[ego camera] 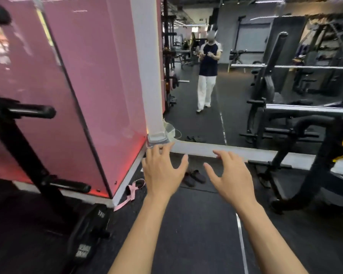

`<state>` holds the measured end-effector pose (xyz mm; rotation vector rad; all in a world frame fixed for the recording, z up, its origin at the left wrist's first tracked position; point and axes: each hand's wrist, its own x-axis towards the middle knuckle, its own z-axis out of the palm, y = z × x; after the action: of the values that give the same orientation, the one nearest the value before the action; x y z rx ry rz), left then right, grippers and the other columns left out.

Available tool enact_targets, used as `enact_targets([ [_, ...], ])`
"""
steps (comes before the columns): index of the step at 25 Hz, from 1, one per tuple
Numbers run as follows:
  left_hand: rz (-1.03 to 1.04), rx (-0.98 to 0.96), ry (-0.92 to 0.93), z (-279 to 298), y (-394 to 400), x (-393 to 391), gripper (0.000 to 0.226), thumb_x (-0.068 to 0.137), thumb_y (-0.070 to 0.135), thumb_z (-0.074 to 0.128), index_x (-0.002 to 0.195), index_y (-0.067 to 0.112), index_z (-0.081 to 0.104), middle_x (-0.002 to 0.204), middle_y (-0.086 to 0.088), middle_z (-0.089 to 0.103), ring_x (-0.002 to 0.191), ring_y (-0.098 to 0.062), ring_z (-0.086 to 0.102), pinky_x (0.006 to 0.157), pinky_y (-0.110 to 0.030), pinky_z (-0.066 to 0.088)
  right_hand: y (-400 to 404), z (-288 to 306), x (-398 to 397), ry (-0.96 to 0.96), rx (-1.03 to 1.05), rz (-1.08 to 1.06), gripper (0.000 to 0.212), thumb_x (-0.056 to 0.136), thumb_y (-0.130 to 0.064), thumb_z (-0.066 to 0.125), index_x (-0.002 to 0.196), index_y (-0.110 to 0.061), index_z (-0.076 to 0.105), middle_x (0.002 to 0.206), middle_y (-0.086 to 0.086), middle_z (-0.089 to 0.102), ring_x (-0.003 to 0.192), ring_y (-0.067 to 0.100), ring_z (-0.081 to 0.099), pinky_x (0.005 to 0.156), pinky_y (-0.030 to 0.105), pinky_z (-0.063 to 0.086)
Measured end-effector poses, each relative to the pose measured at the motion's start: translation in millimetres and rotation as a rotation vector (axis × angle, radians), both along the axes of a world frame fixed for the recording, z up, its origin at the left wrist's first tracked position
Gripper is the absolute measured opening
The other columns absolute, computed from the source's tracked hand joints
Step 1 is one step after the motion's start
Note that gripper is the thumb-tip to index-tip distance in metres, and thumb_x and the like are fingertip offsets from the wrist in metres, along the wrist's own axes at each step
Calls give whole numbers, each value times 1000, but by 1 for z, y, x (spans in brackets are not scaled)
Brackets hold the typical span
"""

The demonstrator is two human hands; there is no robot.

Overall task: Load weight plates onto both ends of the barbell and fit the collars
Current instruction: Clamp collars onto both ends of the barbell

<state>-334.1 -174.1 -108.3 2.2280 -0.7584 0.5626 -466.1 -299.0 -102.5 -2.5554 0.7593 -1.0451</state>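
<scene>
Barbell (305, 110) lies horizontal on the rack, right of the right hand (231, 177). Both hands, left hand (162, 171) included, hover released, fingers spread, grasping nothing. Weight plate (88, 234) stands on edge, lower left; slippers (194, 177) lie between the hands.

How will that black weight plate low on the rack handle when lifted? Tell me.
The black weight plate looks thick and solid, so probably heavy for its size. It is round and stands on edge, so it may roll once freed. Both the left hand and right hand are empty, so a two-handed grip seems wise.

White print on the weight plate (89, 232) is too blurred to read.
</scene>
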Motion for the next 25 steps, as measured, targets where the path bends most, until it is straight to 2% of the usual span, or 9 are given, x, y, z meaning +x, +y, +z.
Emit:
enact_targets([
  [6,128,-39,-39,11,-22,125,49,84,64,50,122,34,58,111,8,56,104,-17,47,85,-33,36,-30,15,146,-14,-39,151,45,85,-40,68,122,-15,61,103,0,63,99,23,56,80,37,48],
  [12,280,-37,-53,18,-16,217,60,84,69,43,131,34,54,116,8,54,111,-16,45,93,-36,36,-34,25,264,-90,-56,346,36,86,-41,66,114,-19,59,99,-4,60,91,18,50,73,34,46],
  [19,625,-13,0,0,41,277,55,86,66,46,132,37,52,118,11,51,112,-14,44,97,-38,38,0,9,385,-13,-13,702,46,89,-46,61,126,-19,58,111,-3,61,105,19,51,86,38,45],
  [25,981,-33,-42,10,71,292,50,86,63,50,128,35,56,115,11,54,108,-16,47,88,-35,38,29,23,462,-5,-3,1045,47,89,-46,60,128,-20,57,114,-2,60,109,20,51,91,38,45],
])
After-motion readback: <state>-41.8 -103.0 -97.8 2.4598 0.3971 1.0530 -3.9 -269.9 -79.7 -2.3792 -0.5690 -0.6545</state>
